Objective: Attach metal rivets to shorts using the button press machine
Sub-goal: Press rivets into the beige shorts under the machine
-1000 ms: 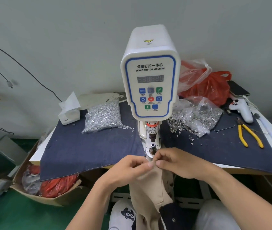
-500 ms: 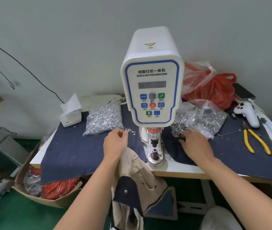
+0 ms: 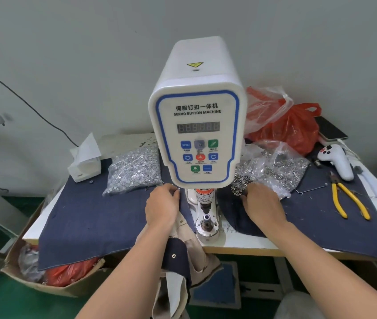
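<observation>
A: Shorts (image 3: 184, 254), beige with a dark blue panel, hang over the front edge of the worktop (image 3: 247, 246), just left of the machine's base. One metal rivet shows on the blue panel.

B: And the button press machine (image 3: 198, 134)?

A: It stands upright at the middle of the worktop, white with a blue-trimmed control panel. Its lower die post sits close to the front edge, bare.

B: What about each hand's grip?

A: The left hand (image 3: 162, 207) lies over the top of the shorts, fingertips drawn together at a few loose rivets just left of the machine column; whether they pinch one, I cannot tell. The right hand (image 3: 261, 203) reaches to the spilled ring parts (image 3: 240, 184) on the right side, fingers bent down onto them; a pinch there I cannot tell either.

B: Around them?

A: A bag of silver rivets (image 3: 134, 171) lies toward the back left, a tissue box (image 3: 85, 165) beside it. A clear bag of rings (image 3: 275, 166) lies back right, red plastic bags (image 3: 291, 130) behind it. Yellow-handled pliers (image 3: 347, 199) rest near the right edge on the dark blue cloth (image 3: 95, 217).
</observation>
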`<state>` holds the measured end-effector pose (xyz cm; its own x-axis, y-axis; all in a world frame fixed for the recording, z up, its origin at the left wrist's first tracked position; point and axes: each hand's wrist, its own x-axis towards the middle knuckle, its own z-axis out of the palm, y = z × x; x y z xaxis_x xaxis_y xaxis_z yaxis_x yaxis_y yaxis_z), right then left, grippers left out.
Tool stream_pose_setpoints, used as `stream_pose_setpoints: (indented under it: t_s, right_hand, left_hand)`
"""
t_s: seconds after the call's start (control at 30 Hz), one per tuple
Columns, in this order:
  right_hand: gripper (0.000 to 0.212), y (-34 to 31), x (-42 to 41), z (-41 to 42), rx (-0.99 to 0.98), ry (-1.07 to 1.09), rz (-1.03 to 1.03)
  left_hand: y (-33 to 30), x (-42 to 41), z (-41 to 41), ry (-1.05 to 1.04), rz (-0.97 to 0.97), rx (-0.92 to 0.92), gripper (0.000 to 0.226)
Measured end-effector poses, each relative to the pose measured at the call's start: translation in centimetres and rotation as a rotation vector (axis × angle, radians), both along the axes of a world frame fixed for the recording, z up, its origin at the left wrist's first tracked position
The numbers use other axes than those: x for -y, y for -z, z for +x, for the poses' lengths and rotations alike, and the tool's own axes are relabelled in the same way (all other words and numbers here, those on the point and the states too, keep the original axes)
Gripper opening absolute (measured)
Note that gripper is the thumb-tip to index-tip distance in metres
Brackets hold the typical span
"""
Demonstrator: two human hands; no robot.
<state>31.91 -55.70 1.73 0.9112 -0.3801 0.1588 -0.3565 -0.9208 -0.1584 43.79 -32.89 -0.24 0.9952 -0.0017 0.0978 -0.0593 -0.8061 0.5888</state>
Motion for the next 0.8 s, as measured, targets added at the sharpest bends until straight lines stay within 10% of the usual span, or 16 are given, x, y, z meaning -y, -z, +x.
stream_pose_setpoints:
  t_s: [0.23, 0.8]
  right_hand:
    - [0.020, -0.6, -0.3, -0.1, -0.010, 0.026, 0.034]
    - [0.008, -1.8, -3.6, -2.4, 0.258, 0.130, 1.330]
  left_hand:
    - [-0.8, -0.6, -0.8, -0.040, -0.161, -0.002, 0.012]
    - [-2.7, -4.7, -7.0, 0.277, -0.480, -0.022, 0.015]
